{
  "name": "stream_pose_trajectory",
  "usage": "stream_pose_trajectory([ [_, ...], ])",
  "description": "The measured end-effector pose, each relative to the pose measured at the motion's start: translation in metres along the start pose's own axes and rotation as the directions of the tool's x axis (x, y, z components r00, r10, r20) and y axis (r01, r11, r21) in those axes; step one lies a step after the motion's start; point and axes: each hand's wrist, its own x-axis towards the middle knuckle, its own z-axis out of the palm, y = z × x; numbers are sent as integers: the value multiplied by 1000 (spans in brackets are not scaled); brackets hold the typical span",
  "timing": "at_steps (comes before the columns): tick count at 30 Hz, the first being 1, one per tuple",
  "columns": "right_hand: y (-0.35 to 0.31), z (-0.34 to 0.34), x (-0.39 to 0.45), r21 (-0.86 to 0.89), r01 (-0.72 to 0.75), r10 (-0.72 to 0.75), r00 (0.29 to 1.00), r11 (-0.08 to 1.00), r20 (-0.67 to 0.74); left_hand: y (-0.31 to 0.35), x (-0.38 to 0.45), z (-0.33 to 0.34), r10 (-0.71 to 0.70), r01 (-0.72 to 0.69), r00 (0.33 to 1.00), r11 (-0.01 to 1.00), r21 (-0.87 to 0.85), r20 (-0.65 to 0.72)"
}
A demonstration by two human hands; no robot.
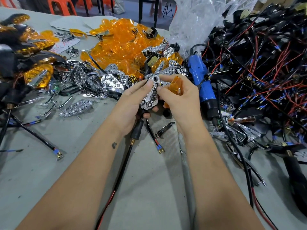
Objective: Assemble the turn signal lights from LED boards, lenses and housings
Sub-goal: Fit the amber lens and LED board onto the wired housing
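Grey work table (149, 188) crowded with turn-signal parts, both hands meeting at its middle.

Left hand (134, 100) grips a chrome reflector (150, 97) (honeycomb cells facing up), thumb pressed on its upper end, a black cable (123, 165) trailing below. Right hand (181, 98) pinches the reflector's top with fingertips while holding an amber lens (176, 84) against the palm. Behind lie the amber lens pile (123, 39), and a blue screwdriver (201, 82) just right.
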Motion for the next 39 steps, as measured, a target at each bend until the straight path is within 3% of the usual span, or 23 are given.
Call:
stream_pose_trajectory([
  [5,0,0,0,26,-25,24,999,999,27,2,0,0,-5,5,1000,1000,-6,24],
  [19,2,0,0,-69,78,-74,996,995,52,-2,1,-2,110,-113,990,993,30,91],
  [22,5,2,1,-102,74,-71,997,992,32,-2,3,-2,117,-118,993,993,18,27],
  [27,12,13,1,-156,5,-3,1000,988,12,8,10,-11,74,-112,982,968,-225,-171],
  [31,14,15,1,-321,7,26,995,947,98,12,14,-22,77,-163,965,926,-340,-252],
  [34,14,15,-2,-520,-16,123,978,854,170,12,15,-28,72,-179,959,905,-386,-274],
  [39,15,23,-20,-683,126,136,939,719,317,10,20,-31,103,-245,948,840,-484,-301],
])
